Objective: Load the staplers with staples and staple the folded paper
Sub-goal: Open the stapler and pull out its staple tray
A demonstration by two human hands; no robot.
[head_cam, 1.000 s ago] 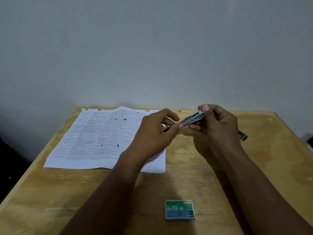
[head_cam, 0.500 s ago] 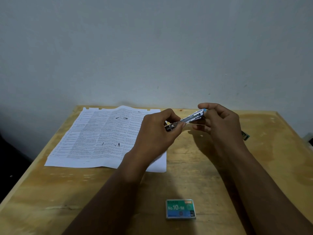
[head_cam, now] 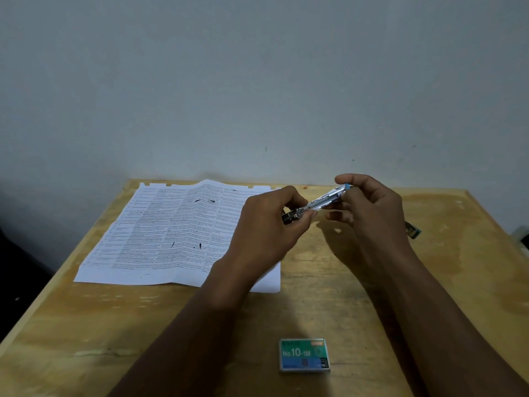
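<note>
A: More of the stapler (head_cam: 323, 202) shows between your hands than a second ago, and its blue tip now peeks out at your right fingertips.

B: Your forearms have scarcely shifted, though, and everything on the bench (head_cam: 458, 282) lies where it lay.

A: From the largest down, then. That wooden bench butts against a pale wall. On its far left part lies the paper (head_cam: 171, 233), a printed sheet spread open with a faint crease and a few dark marks.

B: Your left grip (head_cam: 266, 227) reaches in over the paper's right edge. Its thumb and curled fingers are clenched on the stapler's dark lower end.

A: Your right grip (head_cam: 372, 213) pinches the blue upper end between thumb and forefinger. Your other fingers curl loosely beneath, and I cannot tell whether they touch the metal.

B: So you hold the stapler in the air with both hands, above the bench's far middle, just right of the paper. It is tilted, the right end higher, its shiny length bare between your two grips.

A: Nearer you, the staple box (head_cam: 304, 354) lies flat between your forearms, close to the bench's near edge and well apart from the stapler. It is green and blue and reads "No.10-1M".

B: Smallest, a greenish item (head_cam: 414, 230) with a metal part lies on the bench just beyond your right wrist, half hidden. What it is cannot be told.
</note>
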